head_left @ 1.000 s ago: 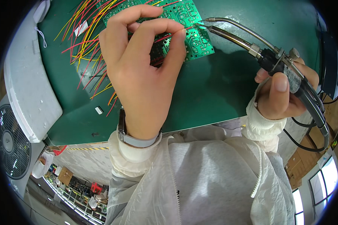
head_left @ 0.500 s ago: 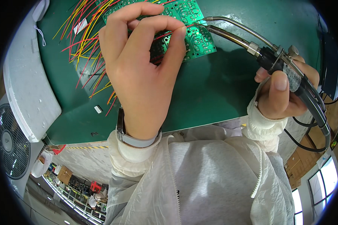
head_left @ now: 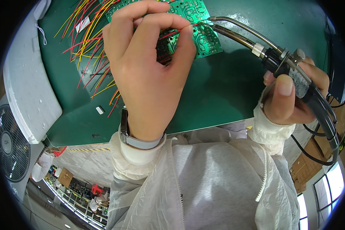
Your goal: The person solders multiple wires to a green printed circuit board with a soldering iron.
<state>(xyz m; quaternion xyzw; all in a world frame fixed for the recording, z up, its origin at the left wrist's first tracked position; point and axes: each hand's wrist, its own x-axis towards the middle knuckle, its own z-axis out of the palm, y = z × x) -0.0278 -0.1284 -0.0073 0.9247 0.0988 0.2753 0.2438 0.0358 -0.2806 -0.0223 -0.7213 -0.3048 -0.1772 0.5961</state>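
Observation:
My left hand (head_left: 147, 69) pinches a red wire (head_left: 197, 24) between thumb and forefinger, its end over the green circuit board (head_left: 207, 41). My right hand (head_left: 291, 92) is wrapped around a soldering iron (head_left: 239, 38) fitted with a thin curved metal feed tube (head_left: 253, 30). The iron's tip and the tube's end meet close to the wire's end, above the board. Whether the tip touches the wire, I cannot tell. The left hand covers part of the board. Many red and yellow wires (head_left: 89, 50) fan out to the left of the board.
A green mat (head_left: 214, 96) covers the table. At left stands a white foam box (head_left: 28, 88), with a fan (head_left: 12, 142) beyond the table edge. A small white piece (head_left: 99, 110) lies near my left wrist. The iron's black cable (head_left: 310, 151) hangs at right.
My left hand has shifted slightly to the right with the red wire. The board has moved a little, and the right hand with the iron has dipped slightly.

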